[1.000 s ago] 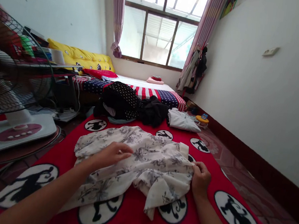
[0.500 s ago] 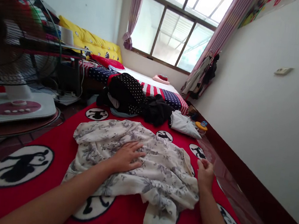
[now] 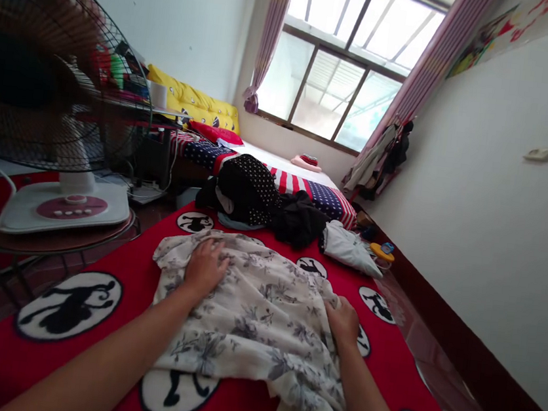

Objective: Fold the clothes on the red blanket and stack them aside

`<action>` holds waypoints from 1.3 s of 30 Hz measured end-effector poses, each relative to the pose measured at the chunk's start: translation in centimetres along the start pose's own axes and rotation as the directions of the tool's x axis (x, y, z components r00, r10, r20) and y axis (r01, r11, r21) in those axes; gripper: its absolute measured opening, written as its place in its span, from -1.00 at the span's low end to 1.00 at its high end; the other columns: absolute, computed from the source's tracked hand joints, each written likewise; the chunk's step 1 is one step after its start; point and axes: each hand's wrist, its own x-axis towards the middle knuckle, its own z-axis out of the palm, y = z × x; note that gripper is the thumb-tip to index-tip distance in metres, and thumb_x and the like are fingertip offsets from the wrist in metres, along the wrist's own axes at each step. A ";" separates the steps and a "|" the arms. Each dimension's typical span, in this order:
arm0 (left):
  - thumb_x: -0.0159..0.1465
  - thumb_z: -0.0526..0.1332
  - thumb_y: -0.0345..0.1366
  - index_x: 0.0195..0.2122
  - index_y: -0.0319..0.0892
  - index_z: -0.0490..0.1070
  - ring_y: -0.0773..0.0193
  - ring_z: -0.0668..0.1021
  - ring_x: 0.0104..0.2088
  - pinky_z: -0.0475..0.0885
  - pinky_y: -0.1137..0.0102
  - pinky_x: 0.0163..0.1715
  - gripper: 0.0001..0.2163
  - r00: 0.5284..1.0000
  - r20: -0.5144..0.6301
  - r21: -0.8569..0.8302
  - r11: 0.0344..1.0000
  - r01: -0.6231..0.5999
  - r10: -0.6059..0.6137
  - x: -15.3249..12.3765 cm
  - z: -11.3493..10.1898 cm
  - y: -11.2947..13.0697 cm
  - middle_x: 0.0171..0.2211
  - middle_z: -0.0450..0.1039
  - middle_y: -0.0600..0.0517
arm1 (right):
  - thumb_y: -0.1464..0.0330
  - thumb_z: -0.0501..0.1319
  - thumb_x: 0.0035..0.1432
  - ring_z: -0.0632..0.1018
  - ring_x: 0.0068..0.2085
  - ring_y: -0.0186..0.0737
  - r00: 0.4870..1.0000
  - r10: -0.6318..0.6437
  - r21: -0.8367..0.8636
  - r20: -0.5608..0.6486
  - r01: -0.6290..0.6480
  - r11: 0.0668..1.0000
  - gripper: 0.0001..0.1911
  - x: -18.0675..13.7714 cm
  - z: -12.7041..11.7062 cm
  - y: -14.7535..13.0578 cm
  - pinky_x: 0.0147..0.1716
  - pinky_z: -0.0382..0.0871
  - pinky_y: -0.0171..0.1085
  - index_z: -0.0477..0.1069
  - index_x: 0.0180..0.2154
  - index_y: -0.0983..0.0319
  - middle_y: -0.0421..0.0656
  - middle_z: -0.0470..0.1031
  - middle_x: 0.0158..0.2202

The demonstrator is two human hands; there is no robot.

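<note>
A white blouse with grey flowers (image 3: 262, 310) lies spread out and wrinkled on a red blanket (image 3: 235, 409) with round monkey patches. My left hand (image 3: 206, 269) rests on its upper left part, fingers apart and lying on the cloth. At the blouse's right edge, my right hand (image 3: 343, 320) has its fingers curled and closed on the fabric; the fingertips are partly hidden. One end of the blouse hangs toward me at the lower right, beside my right forearm.
Beyond the blouse lie a dotted black garment (image 3: 246, 186), black cloth (image 3: 299, 220) and a folded pale garment (image 3: 351, 248). An electric fan (image 3: 69, 205) stands on a round stool at left. A bed (image 3: 279, 161) is under the window; a wall runs along the right.
My left hand has moved to the blouse's upper left. My right hand has come in from beside the blouse onto its right edge, which has shifted inward. The view has tilted slightly.
</note>
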 end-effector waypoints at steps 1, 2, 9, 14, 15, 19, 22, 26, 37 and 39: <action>0.19 0.15 -0.27 0.04 -0.28 0.39 -0.19 0.35 0.11 0.24 -0.02 0.10 -0.61 0.998 -0.025 0.014 0.999 0.051 -0.051 0.5 0.0 -1.0 0.08 0.34 -0.28 | 0.13 0.24 -0.14 0.46 -0.41 -0.10 1.000 0.005 0.019 -0.029 -0.005 1.000 -0.75 0.0 -0.3 -0.2 -0.36 0.30 -0.19 0.38 -0.53 0.18 -0.16 0.41 -0.56; 0.19 0.15 -0.27 0.07 -0.30 0.36 -0.19 0.35 0.12 0.24 -0.03 0.11 -0.58 0.995 -0.049 0.003 0.996 0.085 -0.085 0.9 0.0 -1.9 0.08 0.33 -0.29 | 0.11 0.20 -0.09 0.45 -0.42 -0.11 0.998 0.011 0.041 -0.063 -0.008 0.999 -0.74 0.0 -0.6 -0.6 -0.37 0.30 -0.19 0.37 -0.52 0.19 -0.15 0.41 -0.55; 0.29 0.03 -0.29 0.04 -0.17 0.33 0.06 0.38 0.12 0.23 0.13 0.19 -0.69 0.921 -0.370 -0.247 0.969 0.028 -0.121 0.7 -1.7 -1.6 0.05 0.34 -0.15 | 0.25 0.15 0.15 0.49 -0.15 -0.10 0.863 -0.482 0.316 -0.149 0.504 0.804 -0.88 -7.9 -4.6 -7.3 -0.14 0.35 -0.16 0.33 -0.30 0.16 -0.06 0.47 -0.19; 0.35 -0.03 -0.28 0.15 -0.12 0.21 0.13 0.28 0.22 0.14 0.15 0.25 -0.65 0.934 -0.356 -0.226 0.968 -0.113 0.026 0.1 -3.0 0.7 0.19 0.23 -0.10 | 0.25 0.24 0.08 0.50 -0.24 -0.18 0.299 -0.777 0.491 0.554 0.636 0.595 -0.87 -15.4 -6.0 -9.0 -0.22 0.35 -0.23 0.41 -0.30 0.13 -0.13 0.50 -0.24; 0.36 -0.03 -0.27 0.16 -0.11 0.20 0.13 0.27 0.23 0.13 0.15 0.25 -0.64 0.945 -0.318 -0.224 0.962 -0.158 0.082 0.0 -2.9 1.1 0.20 0.23 -0.09 | 0.17 0.27 0.05 0.50 -0.22 -0.17 0.266 -0.753 0.505 0.602 0.603 0.617 -0.78 -15.9 -6.3 -8.9 -0.21 0.35 -0.23 0.43 -0.29 0.14 -0.13 0.51 -0.22; 0.36 -0.03 -0.24 0.25 -0.09 0.11 0.12 0.21 0.27 0.12 0.16 0.25 -0.58 0.955 -0.093 -0.270 0.917 -0.295 0.280 -0.6 -1.5 2.0 0.29 0.12 -0.06 | 0.03 0.19 0.11 0.50 -0.17 -0.17 0.422 -0.588 0.475 0.689 0.350 0.808 -0.59 -15.5 -7.4 -8.9 -0.17 0.37 -0.24 0.41 -0.10 0.13 -0.12 0.48 -0.14; 0.36 -0.01 -0.20 0.32 -0.08 -0.01 0.10 0.25 0.26 0.22 0.20 0.19 -0.50 0.949 0.100 -0.295 0.920 -0.259 0.299 -1.0 -0.4 2.1 0.31 0.09 -0.08 | 0.16 0.16 0.16 0.48 -0.36 -0.27 0.666 -0.416 0.330 0.620 0.259 0.908 -0.56 -14.5 -7.0 -9.1 -0.37 0.36 -0.29 0.30 0.06 0.15 -0.14 0.48 -0.21; 0.35 0.02 -0.14 0.35 -0.03 -0.08 0.06 0.49 0.04 0.40 0.22 -0.04 -0.44 0.933 0.270 -0.223 0.959 -0.178 0.236 -1.3 -0.1 1.7 0.08 0.40 -0.08 | 0.31 0.28 0.01 0.44 -0.48 -0.24 0.769 -0.229 0.080 0.597 0.227 0.971 -0.35 -14.3 -5.0 -9.1 -0.43 0.28 -0.28 0.23 0.17 0.17 -0.28 0.44 -0.51; 0.21 0.18 -0.34 -0.34 -0.17 0.41 0.26 0.48 -0.36 0.41 0.36 -0.25 -0.95 0.986 -0.041 -0.351 0.922 -0.165 0.161 -1.0 -1.8 1.8 -0.24 0.45 -0.03 | 0.14 0.23 0.07 0.52 -0.47 -0.22 0.970 -0.130 0.423 0.204 0.032 0.906 -0.76 -12.4 -7.0 -8.3 -0.49 0.37 -0.32 0.39 -0.39 0.20 -0.20 0.50 -0.50; 0.22 0.18 -0.34 -0.35 -0.17 0.39 0.29 0.49 -0.32 0.42 0.36 -0.21 -0.96 0.983 -0.111 -0.392 0.903 -0.177 0.144 -1.0 -2.6 2.2 -0.05 0.42 -0.05 | 0.11 0.26 0.03 0.55 -0.41 -0.19 0.993 -0.024 0.457 -0.111 0.073 0.886 -0.70 -11.4 -8.3 -7.1 -0.41 0.41 -0.29 0.40 -0.33 0.20 -0.18 0.52 -0.44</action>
